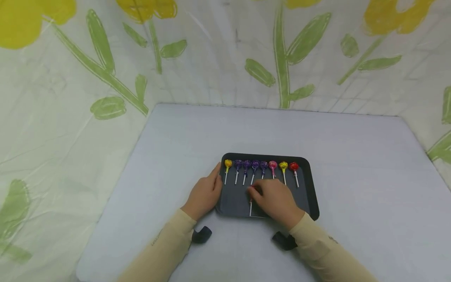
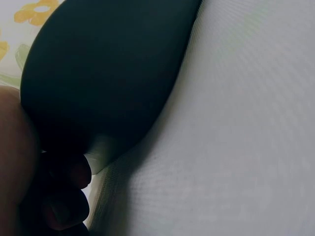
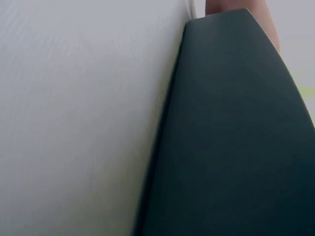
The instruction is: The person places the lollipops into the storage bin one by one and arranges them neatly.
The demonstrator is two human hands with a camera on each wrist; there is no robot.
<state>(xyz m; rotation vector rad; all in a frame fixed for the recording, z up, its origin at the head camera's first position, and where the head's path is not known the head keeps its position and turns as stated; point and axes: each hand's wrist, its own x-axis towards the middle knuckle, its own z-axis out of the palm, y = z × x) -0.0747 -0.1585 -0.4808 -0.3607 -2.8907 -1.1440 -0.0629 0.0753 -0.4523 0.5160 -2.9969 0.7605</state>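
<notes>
A dark tray (image 1: 232, 205) lies on the white table. Its left side is held by my left hand (image 1: 204, 194), whose curled fingers (image 2: 69, 209) show beside the tray wall (image 2: 108, 64) in the left wrist view. Over the tray's front half, my right hand (image 1: 276, 199) pinches a lollipop (image 1: 250, 208) near its head, mostly covered by the fingers; its white stick points toward the front edge. Along the back lies a row of lollipops: yellow (image 1: 228, 163), several purple (image 1: 255, 165), pink (image 1: 273, 165), another yellow (image 1: 283, 165) and red (image 1: 294, 167).
The white tabletop (image 1: 352, 164) surrounds the tray on all sides. A cloth with yellow flowers and green leaves (image 1: 258, 72) hangs behind the table. Black wrist-worn pieces stick out under both sleeves (image 1: 310, 235). The tray wall (image 3: 231, 123) fills much of the right wrist view.
</notes>
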